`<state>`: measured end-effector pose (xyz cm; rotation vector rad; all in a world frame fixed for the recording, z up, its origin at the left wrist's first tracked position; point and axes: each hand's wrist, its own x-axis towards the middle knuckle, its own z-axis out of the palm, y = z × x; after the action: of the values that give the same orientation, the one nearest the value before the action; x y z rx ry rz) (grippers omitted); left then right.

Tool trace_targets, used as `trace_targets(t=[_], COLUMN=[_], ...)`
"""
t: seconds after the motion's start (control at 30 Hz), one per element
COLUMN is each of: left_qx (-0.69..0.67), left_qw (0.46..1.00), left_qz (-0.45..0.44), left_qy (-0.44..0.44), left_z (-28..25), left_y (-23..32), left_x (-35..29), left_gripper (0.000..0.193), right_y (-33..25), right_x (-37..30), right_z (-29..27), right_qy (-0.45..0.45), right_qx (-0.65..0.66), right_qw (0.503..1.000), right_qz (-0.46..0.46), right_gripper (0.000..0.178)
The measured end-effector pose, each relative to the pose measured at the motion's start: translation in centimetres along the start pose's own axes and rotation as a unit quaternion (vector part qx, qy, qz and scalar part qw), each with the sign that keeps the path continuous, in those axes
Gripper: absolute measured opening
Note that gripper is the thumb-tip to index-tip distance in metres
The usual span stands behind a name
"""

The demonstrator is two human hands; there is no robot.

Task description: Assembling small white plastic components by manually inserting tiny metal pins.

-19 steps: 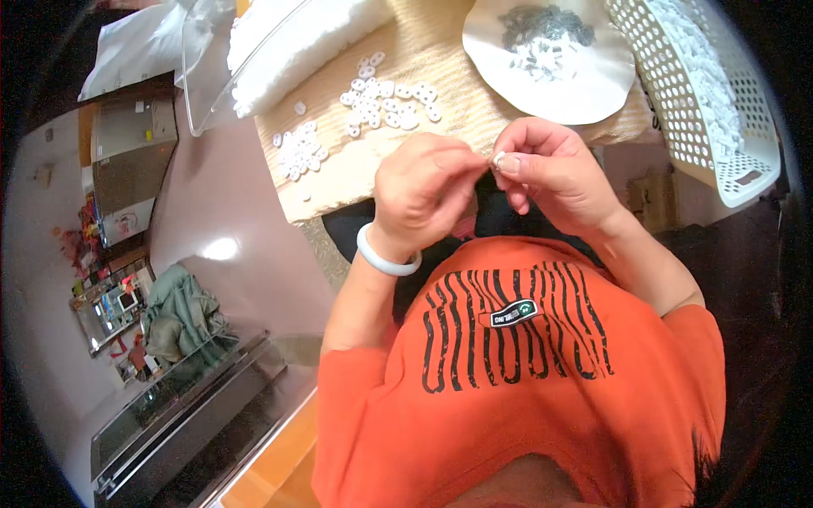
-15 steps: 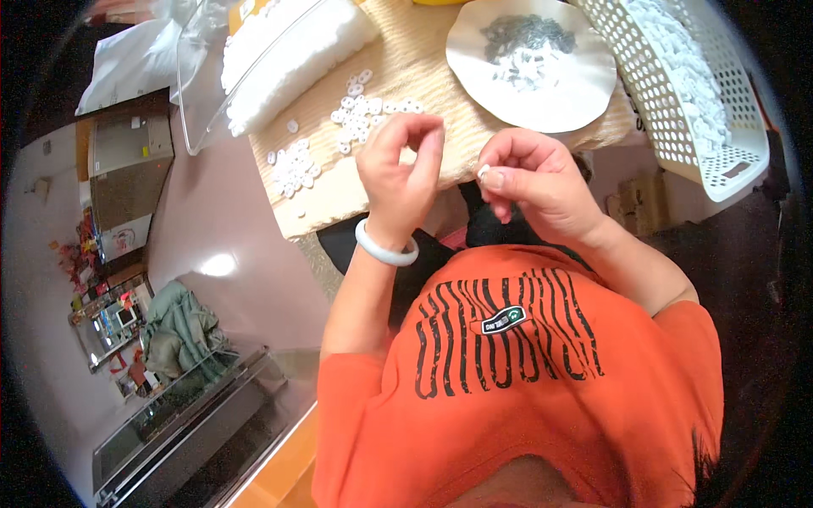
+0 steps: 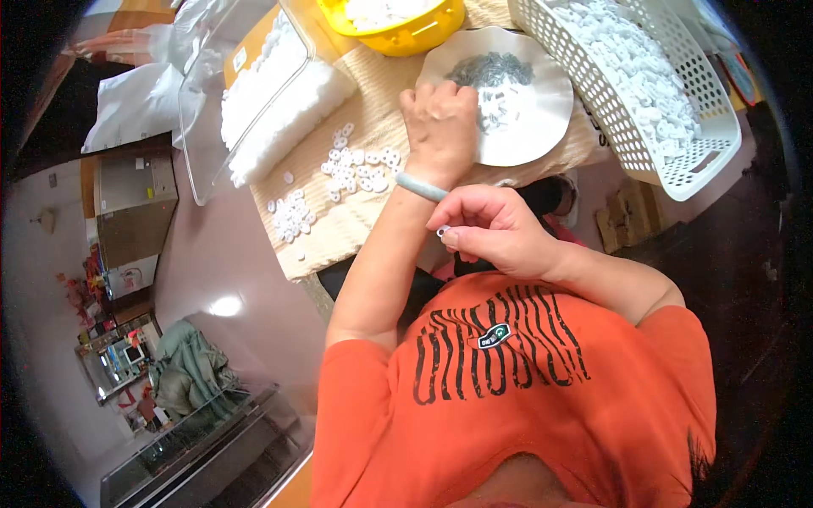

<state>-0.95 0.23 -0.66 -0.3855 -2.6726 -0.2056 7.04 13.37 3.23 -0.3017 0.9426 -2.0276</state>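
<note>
My left hand, a pale bangle at its wrist, is over the left side of a round white plate with a wavy rim. Its fingers curl downward beside a heap of small dark grey pieces, and the fingertips are hidden. Small white pieces lie below that heap. Closer to my body, my right hand pinches a small white piece with a dark centre between thumb and forefinger. Left of my left forearm, small white oval pieces with holes lie loose on the table.
A second cluster of white pieces lies on the ribbed cloth. Behind stand a clear bin with white pieces and a yellow bowl. A perforated white basket of white pieces is at the right.
My left hand has moved away from me and right, from above the cloth to the plate. My right hand has shifted left and nearer my body, still pinching its small piece. The view has shifted.
</note>
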Motion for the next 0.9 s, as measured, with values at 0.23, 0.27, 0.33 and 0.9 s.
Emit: trace_targets(t=[0.23,0.27,0.33,0.9], left_qx=[-0.025,-0.026,-0.07,-0.228], left_qw=[1.0,1.0,0.997,0.971], left_qz=[-0.001,0.002,-0.002,-0.066], left_qy=[-0.011,-0.01,-0.039,-0.012], left_z=[-0.3,-0.6,-1.3,-0.7], left_y=[0.1,0.5,1.4,0.6], left_x=[0.0,0.0,-0.3,-0.2], left_gripper=[0.005,0.005,0.009,0.01], right_y=[0.4,0.3,0.2,0.1], right_x=[0.1,0.1,0.1,-0.2], right_z=[-0.1,-0.1,0.0,0.1], right_qy=[0.0,0.001,-0.003,0.012], right_qx=[-0.031,-0.031,-0.029,-0.082], right_qw=[0.999,0.999,0.999,0.995], right_qz=[-0.024,-0.026,-0.02,-0.056], right_gripper=[0.01,0.01,0.01,0.01])
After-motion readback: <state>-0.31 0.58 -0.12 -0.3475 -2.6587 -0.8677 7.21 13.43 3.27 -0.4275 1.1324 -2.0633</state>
